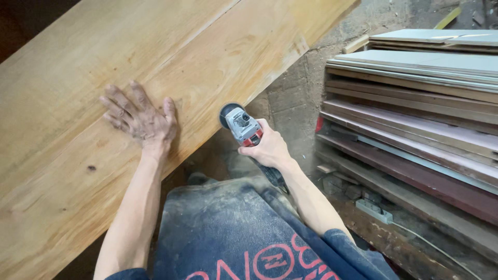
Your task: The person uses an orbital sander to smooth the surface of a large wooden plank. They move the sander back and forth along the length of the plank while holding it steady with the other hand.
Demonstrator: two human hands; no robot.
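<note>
Item: edge sanding of a large wooden panel point(104, 67), as I judge the work in hand. My left hand point(139, 120) lies flat on the panel face, fingers spread apart and palm down, near the lower edge; it should press firmly enough to steady the board while staying well back from the disc. My right hand point(268, 149) is wrapped tight around the body of a grey-and-red angle grinder point(243, 126), fingers clamped on the handle, its round head just beside the panel's edge, whether touching I cannot tell. Good practice, in my view: keep the disc flat to the edge, move steadily, and mind the cord. Panel: pale golden timber, broad, lying diagonally across the view, with visible grain, a seam between boards, small dark knots and a slightly ragged lower edge. Adjacent: stacked boards point(415, 103) to the right, and a dusty floor point(295, 98) below.
</note>
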